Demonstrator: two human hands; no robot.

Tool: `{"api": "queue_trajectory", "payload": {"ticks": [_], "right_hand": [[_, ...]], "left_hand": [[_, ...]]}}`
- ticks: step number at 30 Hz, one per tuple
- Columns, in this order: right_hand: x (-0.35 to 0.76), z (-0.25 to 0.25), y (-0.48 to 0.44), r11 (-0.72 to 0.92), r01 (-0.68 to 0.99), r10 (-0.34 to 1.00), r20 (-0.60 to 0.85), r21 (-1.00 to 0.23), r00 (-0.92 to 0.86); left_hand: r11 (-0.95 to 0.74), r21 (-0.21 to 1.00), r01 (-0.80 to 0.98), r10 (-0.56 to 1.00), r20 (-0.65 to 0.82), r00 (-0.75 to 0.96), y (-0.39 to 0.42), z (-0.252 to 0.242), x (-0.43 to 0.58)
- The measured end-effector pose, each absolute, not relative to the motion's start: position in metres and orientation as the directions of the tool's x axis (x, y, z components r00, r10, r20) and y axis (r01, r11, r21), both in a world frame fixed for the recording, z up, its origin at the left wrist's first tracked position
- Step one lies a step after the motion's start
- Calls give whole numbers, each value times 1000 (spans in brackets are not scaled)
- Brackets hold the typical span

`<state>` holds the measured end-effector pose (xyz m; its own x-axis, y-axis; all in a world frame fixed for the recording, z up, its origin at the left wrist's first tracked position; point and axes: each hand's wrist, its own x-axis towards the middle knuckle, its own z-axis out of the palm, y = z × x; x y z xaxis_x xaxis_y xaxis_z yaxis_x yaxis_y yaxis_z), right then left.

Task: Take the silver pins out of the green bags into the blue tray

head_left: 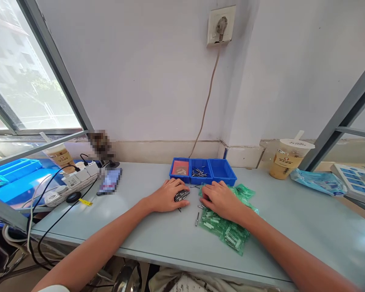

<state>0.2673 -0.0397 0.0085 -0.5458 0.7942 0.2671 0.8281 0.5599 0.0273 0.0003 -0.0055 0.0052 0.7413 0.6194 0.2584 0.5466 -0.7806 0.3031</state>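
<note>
I saw left hand (167, 196) clenched on pins (180, 196); right hand (220, 200) flat, released, on bags (228, 229); loose pins beyond fingertips could roll, scatter if nudged.

I count: blue bins (222, 172) 3 | iced drink cups (287, 159) 2 | wall socket (220, 26) 1 | my hands (167, 196) 2 | phone (109, 181) 1

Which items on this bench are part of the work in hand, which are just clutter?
In use: small dark metal pins under left hand; green plastic packets under right hand; blue three-compartment tray.

Lying about: lidded drink cup; white power strip; phone; pale blue bag.
</note>
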Motion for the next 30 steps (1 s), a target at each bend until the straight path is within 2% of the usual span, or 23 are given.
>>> {"api": "queue_trajectory", "payload": {"ticks": [6,10,13,17,21,25,30], "right_hand": [[263,11,-43,566,824,794,258,15,-550],[261,8,-41,556,830,798,255,38,-546],[260,4,-38,547,837,799,306,-11,-518],[262,1,-33,510,841,818,403,-181,-410],[264,0,-29,462,808,849,444,-365,-285],[266,0,-27,401,763,890,413,-506,-194],[263,1,-29,309,575,946,308,-758,-102]], "left_hand": [[-790,256,557,607,202,768,-5,4,-2],[-793,237,562,607,228,761,-4,0,0],[-790,237,565,612,258,747,-3,-2,1],[-783,232,577,622,270,735,-3,0,1],[-799,257,544,595,206,777,-6,7,-3],[-801,265,536,588,187,787,-8,6,-4],[-772,276,573,634,269,725,-1,-3,3]]}}
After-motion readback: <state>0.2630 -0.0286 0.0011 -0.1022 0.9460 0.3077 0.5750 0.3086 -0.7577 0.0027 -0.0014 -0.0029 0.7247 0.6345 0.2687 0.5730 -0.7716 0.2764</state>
